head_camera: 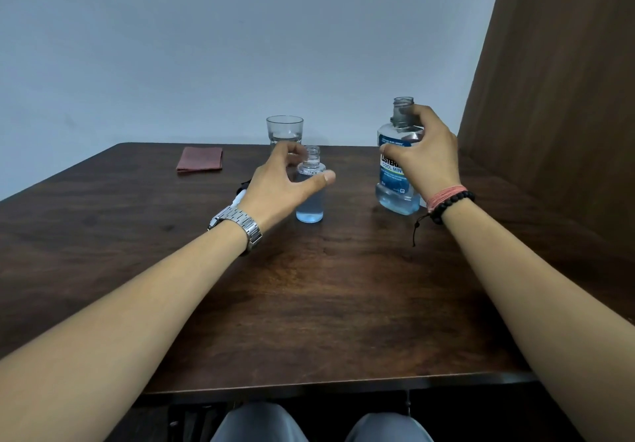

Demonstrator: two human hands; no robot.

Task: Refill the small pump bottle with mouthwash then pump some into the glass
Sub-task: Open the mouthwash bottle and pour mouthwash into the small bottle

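Note:
The small clear bottle [310,201] stands uncapped mid-table with pale blue liquid in it. My left hand [281,184] curves around its upper part, thumb stretched across the front and fingers behind the neck; no firm grip shows. My right hand [421,156] grips the large mouthwash bottle [395,180] around its shoulder and neck. That bottle is upright at the right, its cap off, with blue liquid inside. The glass [284,129] stands behind the small bottle near the far edge, holding a little clear liquid. A black and white pump head [241,190] lies partly hidden behind my left wrist.
A folded reddish cloth [200,159] lies at the far left of the dark wooden table [309,304]. A brown wooden panel [556,98] rises at the right, close to the mouthwash bottle. A plain wall stands behind the table. My knees show below the near edge.

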